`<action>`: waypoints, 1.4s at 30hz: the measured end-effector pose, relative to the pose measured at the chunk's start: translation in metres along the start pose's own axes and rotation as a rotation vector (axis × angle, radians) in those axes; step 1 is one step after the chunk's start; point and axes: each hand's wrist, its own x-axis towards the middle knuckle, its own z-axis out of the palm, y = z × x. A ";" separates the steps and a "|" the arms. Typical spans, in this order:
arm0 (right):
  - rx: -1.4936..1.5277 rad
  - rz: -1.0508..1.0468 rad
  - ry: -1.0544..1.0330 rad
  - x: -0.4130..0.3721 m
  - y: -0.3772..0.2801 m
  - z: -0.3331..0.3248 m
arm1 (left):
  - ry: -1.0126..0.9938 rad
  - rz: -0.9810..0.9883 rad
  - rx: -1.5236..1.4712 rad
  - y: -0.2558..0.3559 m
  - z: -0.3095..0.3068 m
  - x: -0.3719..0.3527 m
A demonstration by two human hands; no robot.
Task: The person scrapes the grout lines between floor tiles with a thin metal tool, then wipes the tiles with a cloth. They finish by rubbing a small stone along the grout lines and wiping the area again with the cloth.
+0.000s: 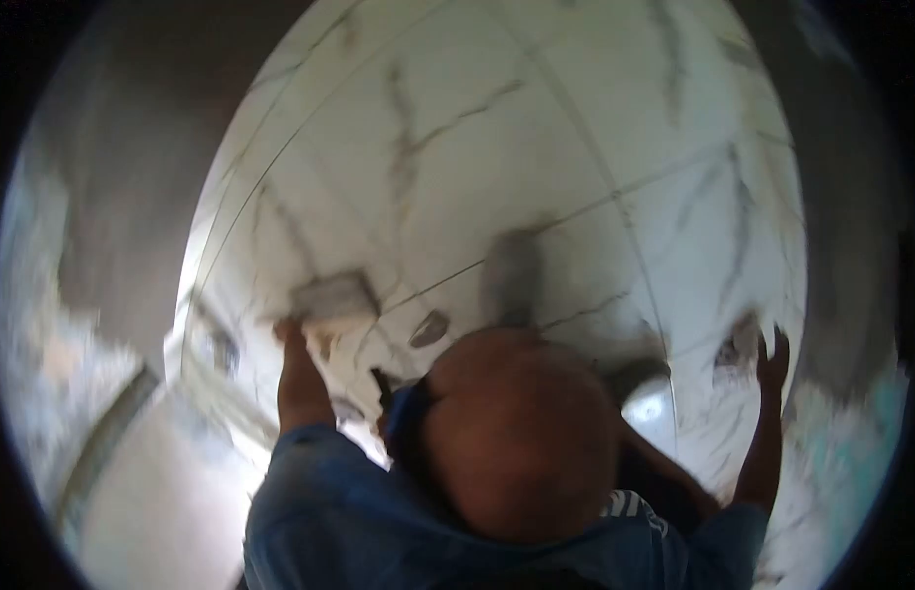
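Observation:
My left hand is at the left end of a block with a grey top and a tan side, gripping its edge. The block rests on the marble-patterned tile floor; blur hides whether it is a sponge or something harder. At the right, my right hand has its fingers apart and holds nothing. Close to its fingertips lies a brownish patch or piece, too smeared to name. A small brown, stone-like piece is on the tile right of the block.
A large blurred rounded bare body part covers the lower middle, between blue sleeves. Ahead of it is a grey, foot-like shape. Dark walls flank the tiles. A curved strip runs along the lower left.

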 end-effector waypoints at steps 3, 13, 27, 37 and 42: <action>-0.011 0.074 0.023 0.008 -0.030 -0.026 | 0.151 0.051 0.090 -0.004 0.018 0.033; 0.198 0.067 0.107 0.020 -0.095 -0.045 | 0.101 0.168 0.190 0.009 -0.090 -0.062; 1.498 0.227 0.303 0.110 -0.420 -0.120 | -0.358 1.533 -0.919 0.379 -0.236 -0.403; 1.060 0.177 0.224 0.070 -0.346 -0.028 | -0.255 1.624 -0.724 0.395 -0.203 -0.392; 0.819 -0.295 0.092 0.025 -0.355 -0.001 | 0.248 1.210 -1.037 0.318 -0.195 -0.312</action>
